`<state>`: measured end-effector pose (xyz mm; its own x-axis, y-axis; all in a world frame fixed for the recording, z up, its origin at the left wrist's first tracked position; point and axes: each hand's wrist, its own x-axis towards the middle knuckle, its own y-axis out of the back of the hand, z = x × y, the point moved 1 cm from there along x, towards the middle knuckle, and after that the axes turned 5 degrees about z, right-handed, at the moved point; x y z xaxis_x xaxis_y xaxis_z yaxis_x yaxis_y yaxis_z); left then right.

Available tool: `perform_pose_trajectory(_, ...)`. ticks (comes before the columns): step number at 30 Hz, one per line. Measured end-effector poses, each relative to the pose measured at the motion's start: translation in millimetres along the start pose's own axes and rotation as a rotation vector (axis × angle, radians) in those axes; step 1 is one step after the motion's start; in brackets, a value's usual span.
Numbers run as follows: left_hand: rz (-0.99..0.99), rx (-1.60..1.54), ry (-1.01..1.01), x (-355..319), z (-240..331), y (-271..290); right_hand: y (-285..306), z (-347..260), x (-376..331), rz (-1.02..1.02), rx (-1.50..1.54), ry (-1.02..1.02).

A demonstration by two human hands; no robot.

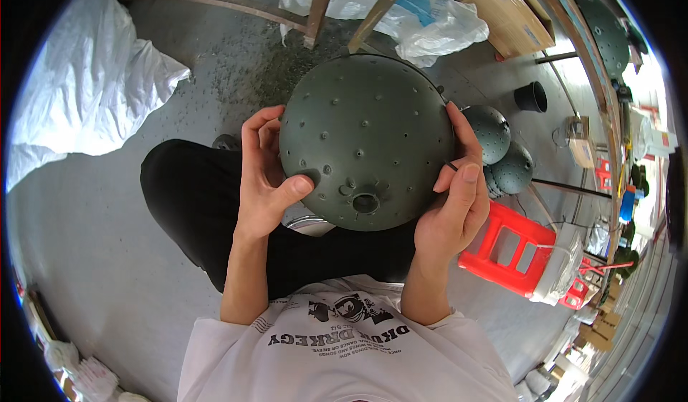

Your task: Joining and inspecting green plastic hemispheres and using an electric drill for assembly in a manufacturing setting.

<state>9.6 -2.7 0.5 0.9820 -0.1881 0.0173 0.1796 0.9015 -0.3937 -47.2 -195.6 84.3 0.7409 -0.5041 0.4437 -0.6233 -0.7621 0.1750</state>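
Observation:
A large dark green hollow ball (365,137) is held up in front of my body, over my lap. Small holes and raised nubs dot its surface, and a round opening ringed by petal-shaped marks faces me low on it. My left hand (266,173) grips its left side, thumb on the front and fingers curled behind the edge. Against the right side my right hand (459,194) is closed, with the index finger stretched up along the edge. A thin dark pin-like piece (451,166) shows at its fingertips; its kind is unclear.
Two smaller green dotted balls (487,133) rest on the floor at right, near a black cup (531,97) and a red plastic stool (505,250). Wooden legs (321,4), plastic sheeting (430,18) and a cardboard box (505,15) stand ahead. Silvery sheeting (86,79) lies left.

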Motion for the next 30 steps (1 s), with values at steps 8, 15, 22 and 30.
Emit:
perform_pose_trajectory(8,0.013,-0.040,0.047,-3,6,8,-12,13,-7,-0.012,0.079,-0.003)
perform_pose_trajectory(15,0.015,0.004,0.087,0,-3,13,-3,18,-6,-0.044,0.015,-0.004)
perform_pose_trajectory(22,0.023,-0.022,0.060,0,-1,13,5,23,13,-0.079,0.002,-0.011)
perform_pose_trajectory(30,-0.005,-0.100,0.050,-3,2,13,3,39,39,-0.058,0.142,-0.236)
